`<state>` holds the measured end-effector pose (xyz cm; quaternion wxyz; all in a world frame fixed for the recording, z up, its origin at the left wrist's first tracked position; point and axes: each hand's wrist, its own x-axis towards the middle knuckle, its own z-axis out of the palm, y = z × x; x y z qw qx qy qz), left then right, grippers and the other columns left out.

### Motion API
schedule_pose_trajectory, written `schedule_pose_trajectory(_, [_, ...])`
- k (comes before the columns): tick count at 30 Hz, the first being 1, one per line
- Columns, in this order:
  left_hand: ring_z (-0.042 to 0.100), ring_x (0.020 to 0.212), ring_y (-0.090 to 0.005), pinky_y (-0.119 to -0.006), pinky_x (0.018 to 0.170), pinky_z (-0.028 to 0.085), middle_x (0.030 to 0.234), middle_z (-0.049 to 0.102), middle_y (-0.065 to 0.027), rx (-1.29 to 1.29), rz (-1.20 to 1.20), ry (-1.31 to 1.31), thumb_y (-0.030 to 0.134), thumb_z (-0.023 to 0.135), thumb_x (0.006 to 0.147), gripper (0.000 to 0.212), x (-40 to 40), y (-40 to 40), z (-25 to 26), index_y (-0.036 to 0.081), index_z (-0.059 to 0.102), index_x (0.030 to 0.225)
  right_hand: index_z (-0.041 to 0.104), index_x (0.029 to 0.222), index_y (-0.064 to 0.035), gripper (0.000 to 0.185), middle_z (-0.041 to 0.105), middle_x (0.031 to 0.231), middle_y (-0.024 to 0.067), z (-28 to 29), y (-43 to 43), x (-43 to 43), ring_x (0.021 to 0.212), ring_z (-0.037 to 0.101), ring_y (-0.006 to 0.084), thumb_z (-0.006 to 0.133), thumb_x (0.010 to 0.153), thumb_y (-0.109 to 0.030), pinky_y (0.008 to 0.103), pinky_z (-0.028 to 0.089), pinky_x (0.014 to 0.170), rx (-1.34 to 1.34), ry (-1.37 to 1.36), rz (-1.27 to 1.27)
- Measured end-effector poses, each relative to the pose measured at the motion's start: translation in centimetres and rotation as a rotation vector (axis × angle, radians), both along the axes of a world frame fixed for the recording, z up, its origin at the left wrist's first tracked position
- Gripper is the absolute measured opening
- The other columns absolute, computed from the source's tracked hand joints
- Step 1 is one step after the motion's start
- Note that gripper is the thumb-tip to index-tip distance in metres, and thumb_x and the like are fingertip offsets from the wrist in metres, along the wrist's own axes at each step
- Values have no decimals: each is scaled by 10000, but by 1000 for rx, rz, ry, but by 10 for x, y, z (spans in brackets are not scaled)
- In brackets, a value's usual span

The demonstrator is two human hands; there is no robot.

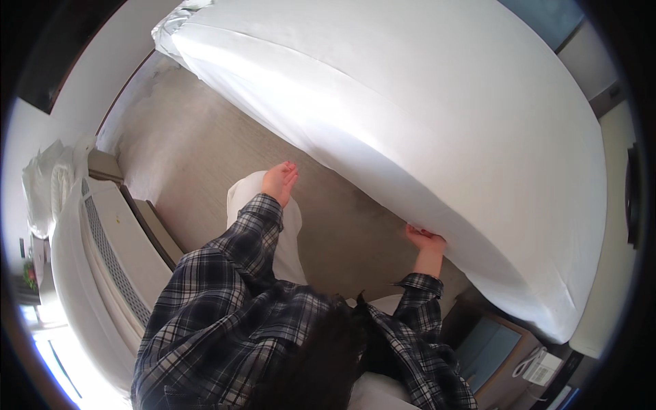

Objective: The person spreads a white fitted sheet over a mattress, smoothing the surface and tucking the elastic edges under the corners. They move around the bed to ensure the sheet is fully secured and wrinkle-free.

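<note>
A large bed mattress covered with a white sheet point(410, 92) fills the upper and right part of the head view. Its near side hangs down towards the floor. My right hand point(426, 241) is at the lower edge of the sheet, palm up, with its fingertips at the hem; whether they grip the cloth I cannot tell. My left hand point(281, 180) is held over the floor, away from the bed, with fingers loosely extended and nothing in it. Bunched white fabric point(171, 28) is at the bed's far left corner.
Grey-brown floor point(205, 138) lies between the bed and a second stack of mattress-like pieces point(128, 236) on the left, with white bedding and a clear plastic bag point(43, 179). A wooden nightstand point(505, 353) with a white telephone point(542, 366) stands at lower right.
</note>
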<state>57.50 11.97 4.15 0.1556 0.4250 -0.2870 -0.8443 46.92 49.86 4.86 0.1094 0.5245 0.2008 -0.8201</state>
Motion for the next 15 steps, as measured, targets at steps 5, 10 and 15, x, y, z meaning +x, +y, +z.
schedule_pose_trajectory(5, [520, 1118, -265, -350, 1001, 406, 1121, 554, -163, -776, -447, -284, -28, 515, 803, 343, 27, -114, -113, -40, 491, 1145, 589, 1007, -68, 301, 577, 957, 93, -29, 9, 21, 948, 510, 302, 492, 880, -322, 524, 407, 885, -94, -22, 133])
schedule_pose_trajectory(10, [552, 1059, -232, -323, 907, 450, 1082, 576, -115, -100, -452, -281, -54, 532, 792, 323, -31, -79, -73, -8, 512, 1112, 618, 955, -82, 284, 636, 878, 54, -32, 88, 38, 731, 552, 218, 511, 880, -335, 413, 480, 806, -131, 195, 159])
schedule_pose_trajectory(15, [597, 950, -204, -325, 854, 482, 967, 618, -64, -127, -789, -500, 207, 548, 904, 248, -33, -70, -52, 76, 547, 1115, 621, 892, -103, 272, 647, 830, 29, 1, 56, 41, 677, 575, 185, 491, 906, -342, 331, 510, 671, 358, -9, 120])
